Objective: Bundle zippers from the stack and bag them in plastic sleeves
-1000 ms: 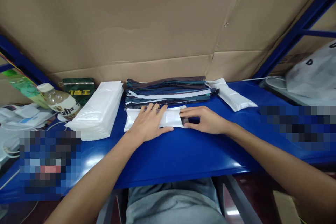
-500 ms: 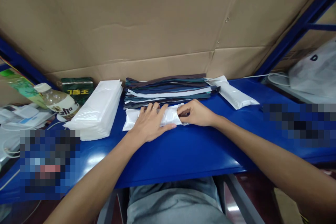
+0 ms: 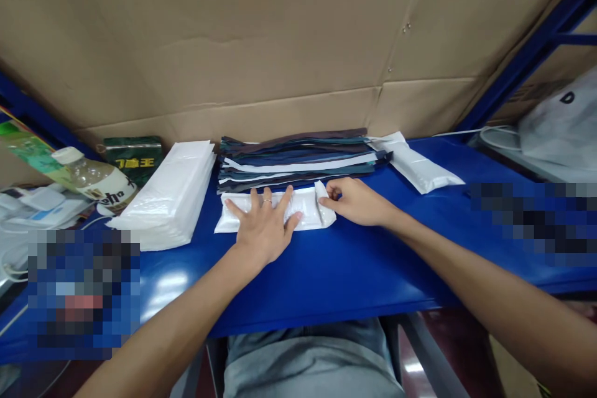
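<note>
A white bubble mailer [image 3: 306, 214] lies crosswise on the blue table, its flap [image 3: 328, 214] at the right end standing partly raised. My left hand [image 3: 265, 224] rests flat on the mailer with its fingers spread, and a ring shows on one finger. At the flap's edge, my right hand [image 3: 352, 200] has thumb and forefinger pinched together on it; the other fingers are curled. Just behind the mailer lies a row of dark and white fabric strips [image 3: 298, 165]. What the mailer contains is hidden.
To the left stands a stack of white mailers [image 3: 172, 193], near a labelled bottle [image 3: 100, 180] and a dark green pouch [image 3: 133, 158]. One filled white mailer [image 3: 422, 168] lies at the back right. Cardboard [image 3: 233, 31] walls off the back of the blue table [image 3: 298, 286].
My right hand has drawn back slightly to the right from the mailer's end, and the flap now shows. My left hand's fingers have spread wider on the mailer.
</note>
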Motion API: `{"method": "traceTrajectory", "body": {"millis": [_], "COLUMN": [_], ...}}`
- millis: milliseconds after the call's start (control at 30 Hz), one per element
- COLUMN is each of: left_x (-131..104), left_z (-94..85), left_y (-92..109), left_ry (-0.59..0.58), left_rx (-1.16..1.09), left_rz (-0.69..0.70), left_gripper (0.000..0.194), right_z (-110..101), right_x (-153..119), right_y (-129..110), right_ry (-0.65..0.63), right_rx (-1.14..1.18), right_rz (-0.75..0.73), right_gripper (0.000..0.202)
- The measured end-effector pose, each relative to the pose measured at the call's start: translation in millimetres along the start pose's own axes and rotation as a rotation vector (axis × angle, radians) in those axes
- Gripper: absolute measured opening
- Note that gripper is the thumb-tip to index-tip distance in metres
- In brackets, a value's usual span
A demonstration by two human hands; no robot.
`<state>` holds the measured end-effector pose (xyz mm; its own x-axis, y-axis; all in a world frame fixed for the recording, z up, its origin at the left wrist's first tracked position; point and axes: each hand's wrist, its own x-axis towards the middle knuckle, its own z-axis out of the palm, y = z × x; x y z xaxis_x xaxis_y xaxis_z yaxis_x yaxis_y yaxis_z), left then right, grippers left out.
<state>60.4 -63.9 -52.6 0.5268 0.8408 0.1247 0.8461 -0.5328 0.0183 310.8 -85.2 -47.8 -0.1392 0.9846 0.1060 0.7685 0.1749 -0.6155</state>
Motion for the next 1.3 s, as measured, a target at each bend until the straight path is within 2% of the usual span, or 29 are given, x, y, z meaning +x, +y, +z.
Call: {"method": "traceTrajectory", "body": {"millis": [167,267,333,400,467,567,700,800,867,900,1000,1067,1200,1300], "left_x": [1.8,2.2,1.7,0.4,-1.2,-3.3,-4.8,-4.2,-2.0,-0.3,6.3,10.3,13.8,13.8], "left_z": [1.6,-3.2,-9.5,-15.5,-17.6,-11.0,0.3,-3.3,-11.3,-15.9,-27.1,-29.4,-23.9,-20.6], "left_y": [-1.4,-2.2,-4.5,-9.1,-15.4,-24.8,-30.5,-28.2,-24.7,-22.8,-16.8,-13.0,-7.6,-8.0], "left_ry": [0.02,0.014,-0.002,-0.011,0.01,0.035,-0.007,-0.043,-0.014,0.012,0.09,0.149,0.309,0.416], "left_rx": [-0.019,-0.016,-0.014,-0.003,0.029,0.043,-0.003,0.006,0.037,0.052,0.087,0.123,0.272,0.307], "left_rz": [0.017,0.024,0.047,0.053,0.007,-0.041,0.004,0.017,0.106,0.2,0.586,0.746,0.793,0.821], "left_gripper": [0.069,0.07,0.072,0.074,0.079,0.088,0.102,0.106,0.101,0.094,0.055,0.036,0.025,0.02], "right_z": [2.5,4.7,6.1,7.1,7.9,9.0,9.6,8.1,5.8,4.2,-1.5,-5.0,-7.7,-5.5], "right_x": [-3.8,-4.9,-5.4,-5.7,-5.8,-5.9,-6.2,-6.1,-5.3,-4.8,-3.3,-2.7,-2.3,-1.2], "right_y": [-6.8,-9.3,-9.6,-8.6,-7.2,-5.4,-4.1,-3.1,-1.9,-1.2,1.6,3.8,7.9,9.7], "right_ry": [0.042,0.059,0.066,0.076,0.072,0.031,0.002,0.003,-0.007,-0.013,-0.039,-0.064,-0.079,-0.026], "right_rx": [0.18,0.218,0.156,0.08,0.041,0.01,-0.023,0.009,0.037,0.047,0.068,0.087,0.074,0.053], "right_rz": [-0.061,-0.235,-0.365,-0.433,-0.443,-0.431,-0.366,-0.325,-0.334,-0.347,-0.391,-0.412,-0.433,-0.483], "right_gripper": [0.028,0.024,0.02,0.018,0.021,0.028,0.031,0.034,0.03,0.026,0.025,0.034,0.047,0.049]}}
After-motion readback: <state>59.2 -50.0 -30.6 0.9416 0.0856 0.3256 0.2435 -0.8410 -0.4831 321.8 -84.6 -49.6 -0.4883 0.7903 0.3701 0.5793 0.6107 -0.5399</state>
